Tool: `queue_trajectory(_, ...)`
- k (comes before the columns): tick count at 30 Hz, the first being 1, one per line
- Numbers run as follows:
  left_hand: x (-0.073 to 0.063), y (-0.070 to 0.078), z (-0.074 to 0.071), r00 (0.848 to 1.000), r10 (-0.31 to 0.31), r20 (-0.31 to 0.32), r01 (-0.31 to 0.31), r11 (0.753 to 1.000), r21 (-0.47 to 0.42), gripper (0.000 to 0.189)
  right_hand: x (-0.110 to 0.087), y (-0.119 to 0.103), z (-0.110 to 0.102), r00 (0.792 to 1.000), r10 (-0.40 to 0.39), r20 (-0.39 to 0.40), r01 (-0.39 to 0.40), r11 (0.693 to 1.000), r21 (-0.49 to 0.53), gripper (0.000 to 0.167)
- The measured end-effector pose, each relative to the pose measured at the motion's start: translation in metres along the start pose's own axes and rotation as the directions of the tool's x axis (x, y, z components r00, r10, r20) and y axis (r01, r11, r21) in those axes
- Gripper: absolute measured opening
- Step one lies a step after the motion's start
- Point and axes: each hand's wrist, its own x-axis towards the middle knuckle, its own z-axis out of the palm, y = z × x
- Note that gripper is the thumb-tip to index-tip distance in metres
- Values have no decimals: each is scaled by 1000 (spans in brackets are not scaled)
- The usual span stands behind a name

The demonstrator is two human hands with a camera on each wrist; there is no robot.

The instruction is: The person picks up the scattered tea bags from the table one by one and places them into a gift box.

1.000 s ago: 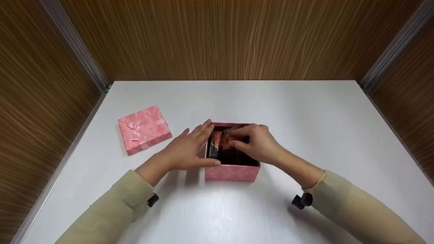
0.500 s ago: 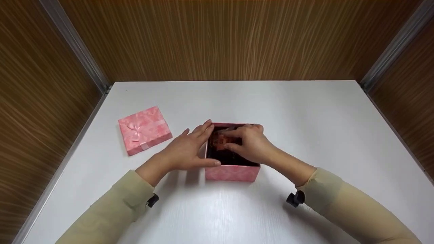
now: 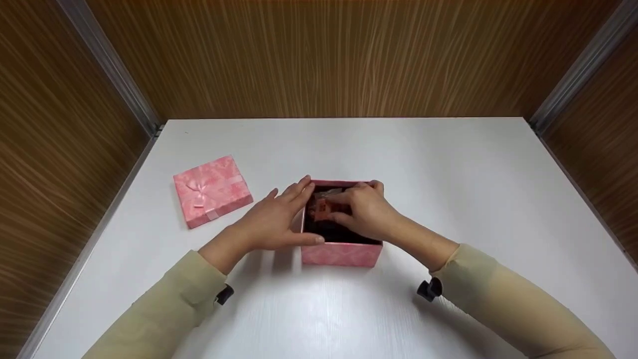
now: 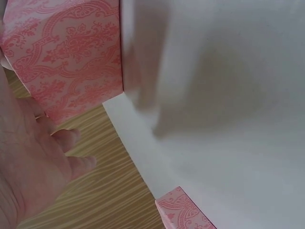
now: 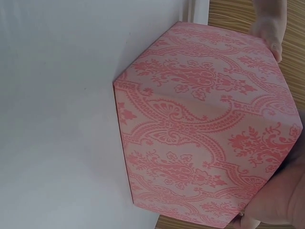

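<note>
A pink patterned gift box stands uncovered on the white table, its inside dark. My left hand rests along the box's left side with straight fingers, the thumb lying over the front rim. Reaching in from the right, my right hand pinches a small orange-red packet between thumb and finger inside the box. Something clear and shiny lies just behind it; what lies deeper is hidden. Both wrist views show only the outer walls of the gift box, with my right hand at its rim.
A pink lid with a ribbon bow lies on the table left of the box. The white table is bounded by wood-grain panels at the back and sides.
My right hand has moved left inside the box with the orange-red packet. The black-and-orange item seen at the left inside is no longer clearly visible. My left hand has stayed still.
</note>
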Motion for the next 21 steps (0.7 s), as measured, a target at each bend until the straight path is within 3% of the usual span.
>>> queue_trajectory(12,0,0,-3,1000,-5,3,5,1000,-4,123,-8,6,-4,1000,5,-28,-4,999,37,39)
queue_trajectory(21,1,1,-10,1000,-8,-24,8,1000,-5,123,-24,21,-21,981,56,-187,-34,992,121,36)
